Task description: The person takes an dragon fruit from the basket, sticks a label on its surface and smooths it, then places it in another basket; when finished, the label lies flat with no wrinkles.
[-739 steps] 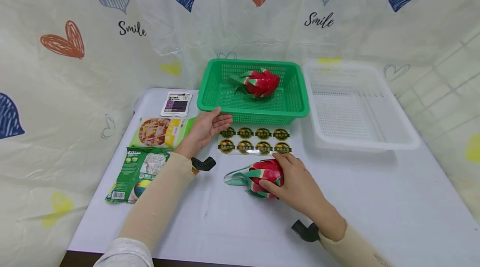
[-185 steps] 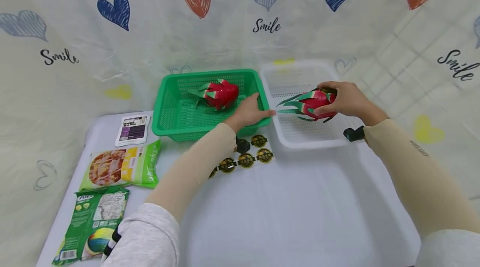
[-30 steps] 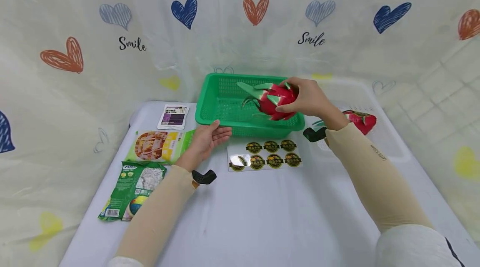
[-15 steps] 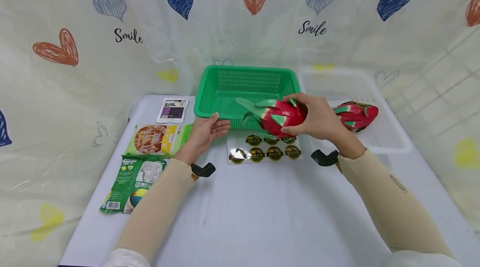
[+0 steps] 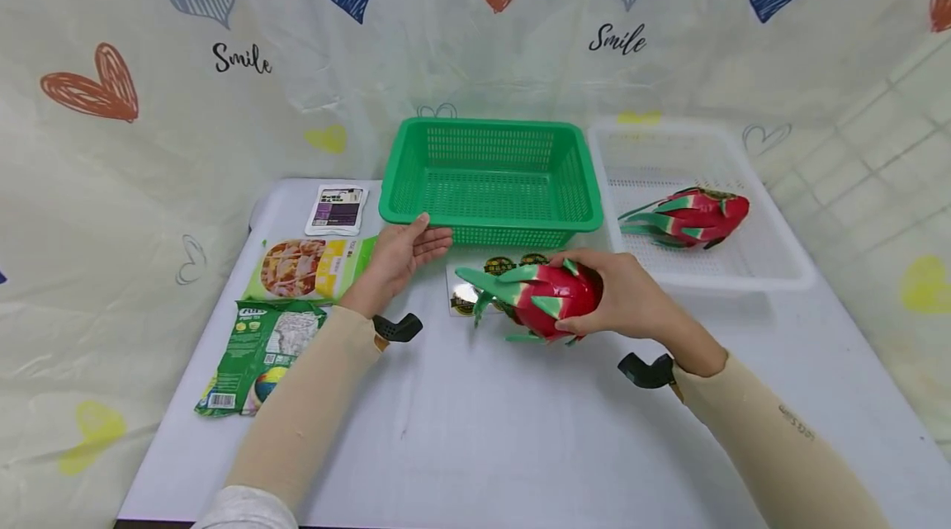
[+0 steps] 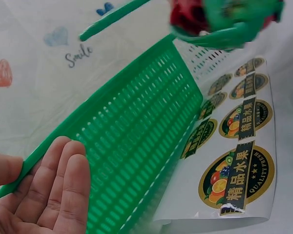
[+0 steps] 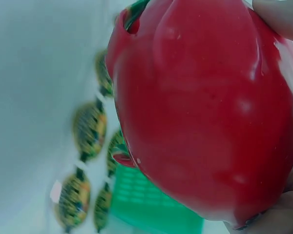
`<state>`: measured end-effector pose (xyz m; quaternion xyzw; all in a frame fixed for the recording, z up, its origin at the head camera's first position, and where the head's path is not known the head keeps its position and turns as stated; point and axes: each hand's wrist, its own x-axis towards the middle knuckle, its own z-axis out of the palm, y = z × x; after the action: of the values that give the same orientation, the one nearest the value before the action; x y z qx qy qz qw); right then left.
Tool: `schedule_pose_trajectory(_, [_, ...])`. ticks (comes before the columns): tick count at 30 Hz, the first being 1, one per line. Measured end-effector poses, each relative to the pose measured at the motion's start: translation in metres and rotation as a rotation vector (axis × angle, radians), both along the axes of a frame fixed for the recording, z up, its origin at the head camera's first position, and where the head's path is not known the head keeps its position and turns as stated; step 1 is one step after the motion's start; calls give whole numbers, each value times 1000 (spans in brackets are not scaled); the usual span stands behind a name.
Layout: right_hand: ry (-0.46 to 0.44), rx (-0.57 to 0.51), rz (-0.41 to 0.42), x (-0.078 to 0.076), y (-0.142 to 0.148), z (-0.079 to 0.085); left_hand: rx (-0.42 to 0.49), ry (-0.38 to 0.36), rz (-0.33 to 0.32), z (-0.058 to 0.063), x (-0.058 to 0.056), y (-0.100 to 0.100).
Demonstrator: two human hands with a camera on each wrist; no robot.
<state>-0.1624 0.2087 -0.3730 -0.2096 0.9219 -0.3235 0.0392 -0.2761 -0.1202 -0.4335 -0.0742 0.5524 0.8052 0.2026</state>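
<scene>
My right hand grips a red dragon fruit with green leaf tips, held above the table over part of a sticker sheet. In the right wrist view the dragon fruit fills most of the picture, with fingers at its right edge. My left hand is at the front left corner of the green basket, its fingers fairly straight along the wall and the thumb by the rim. The left wrist view shows the left hand palm toward the camera, holding nothing. No fruit shows inside the green basket.
A second dragon fruit lies in the white basket on the right. Along the table's left side lie a white-and-purple packet, a green-and-yellow food bag and a dark green bag. A curtain with printed hearts hangs behind.
Over the last second my right hand has brought the dragon fruit from above the green basket toward me, over the stickers. Earlier, the other dragon fruit was put into the white basket.
</scene>
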Motion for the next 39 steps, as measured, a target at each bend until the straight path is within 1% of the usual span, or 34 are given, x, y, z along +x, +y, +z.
schedule_pose_trajectory(3, [-36,-15,10,9,-3,-9,-7,2,-3,0,0,1])
schedule_pose_trajectory(8, [-67,5,23,20,-7,-21,-29,4,4,1,2,1])
schedule_pose_trajectory(12, [-68,38,72,27,-10,-27,-42,6,10,1,2,0])
schedule_pose_trajectory(16, [-50,58,119,34,-13,-26,-64,9,13,2,2,2])
schedule_pose_trajectory(21, [-48,38,136,42,-17,-26,-83,6,27,1,1,3])
schedule_pose_trajectory(24, [-60,30,135,48,-19,-28,-90,5,32,-1,3,3])
schedule_pose_trajectory(30, [-100,27,160,53,-23,-29,-99,7,28,2,4,2])
schedule_pose_trajectory(33, [-133,35,153,57,-24,-28,-97,1,36,-1,5,2])
schedule_pose_trajectory(36, [-163,19,127,58,-22,-25,-104,7,43,-1,5,2])
schedule_pose_trajectory(39, [-161,-3,88,56,-16,-20,-160,50,34,-3,6,3])
